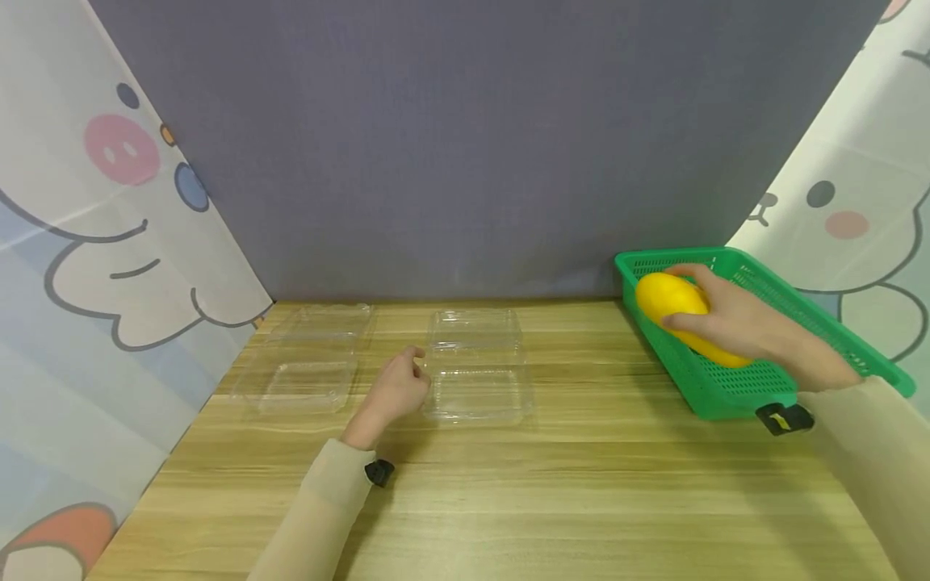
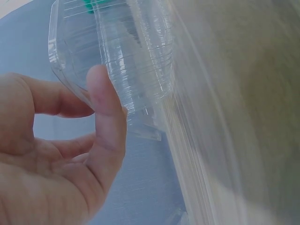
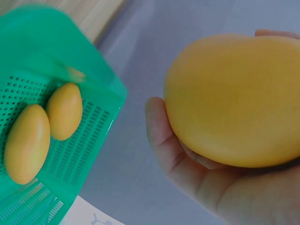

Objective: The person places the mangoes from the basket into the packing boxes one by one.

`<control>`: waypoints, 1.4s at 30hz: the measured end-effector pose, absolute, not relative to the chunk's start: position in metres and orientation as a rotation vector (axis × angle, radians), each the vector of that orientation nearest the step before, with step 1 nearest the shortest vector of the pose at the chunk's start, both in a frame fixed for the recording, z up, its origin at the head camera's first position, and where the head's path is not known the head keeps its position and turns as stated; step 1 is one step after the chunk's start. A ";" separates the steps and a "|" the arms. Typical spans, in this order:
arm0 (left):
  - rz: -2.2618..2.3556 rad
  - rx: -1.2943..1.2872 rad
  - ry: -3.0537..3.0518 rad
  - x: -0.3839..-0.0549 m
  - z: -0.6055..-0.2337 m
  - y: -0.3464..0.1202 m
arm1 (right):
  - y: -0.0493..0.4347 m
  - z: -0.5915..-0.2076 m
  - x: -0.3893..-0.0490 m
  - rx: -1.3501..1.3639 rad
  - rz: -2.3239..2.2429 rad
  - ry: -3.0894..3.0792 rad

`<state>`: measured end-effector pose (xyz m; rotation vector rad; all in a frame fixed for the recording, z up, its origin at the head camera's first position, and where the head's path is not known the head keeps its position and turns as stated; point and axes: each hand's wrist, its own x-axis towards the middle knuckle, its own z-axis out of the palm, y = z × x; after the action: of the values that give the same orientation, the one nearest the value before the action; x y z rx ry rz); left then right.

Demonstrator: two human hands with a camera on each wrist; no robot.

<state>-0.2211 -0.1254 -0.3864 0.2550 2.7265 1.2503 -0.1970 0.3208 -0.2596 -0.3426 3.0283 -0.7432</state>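
Note:
My left hand (image 1: 398, 386) is at the left edge of an opened clear plastic clamshell box (image 1: 479, 394). In the left wrist view, its thumb and forefinger pinch the rim of the clear box (image 2: 70, 42). My right hand (image 1: 734, 319) grips a large, smooth yellow mango (image 1: 661, 297) over the green basket (image 1: 664, 359). The right wrist view shows the mango (image 3: 234, 98) filling the palm, with fingers curled round its side. Two more mangoes (image 3: 27, 143) lie on the basket's slotted floor.
Another opened clear plastic box (image 1: 308, 387) stands on the wooden table (image 1: 508, 492) to the left. A grey panel (image 1: 465, 161) rises behind the table, and printed curtains (image 1: 65, 266) hang at both sides.

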 end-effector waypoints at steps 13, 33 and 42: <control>1.251 0.248 2.736 -0.221 -0.386 -0.123 | 0.294 -0.257 -0.195 -0.423 -0.722 3.065; 1.268 0.246 2.734 -0.220 -0.386 -0.120 | 0.263 -0.264 -0.189 -0.477 -0.767 3.034; 1.258 0.269 2.746 -0.219 -0.387 -0.120 | 0.253 -0.271 -0.187 -0.553 -0.831 3.012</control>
<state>-0.2193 -0.1201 -0.3871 0.2690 2.7461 1.2576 -0.1871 0.2526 -0.2711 -0.5532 3.0123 -0.8309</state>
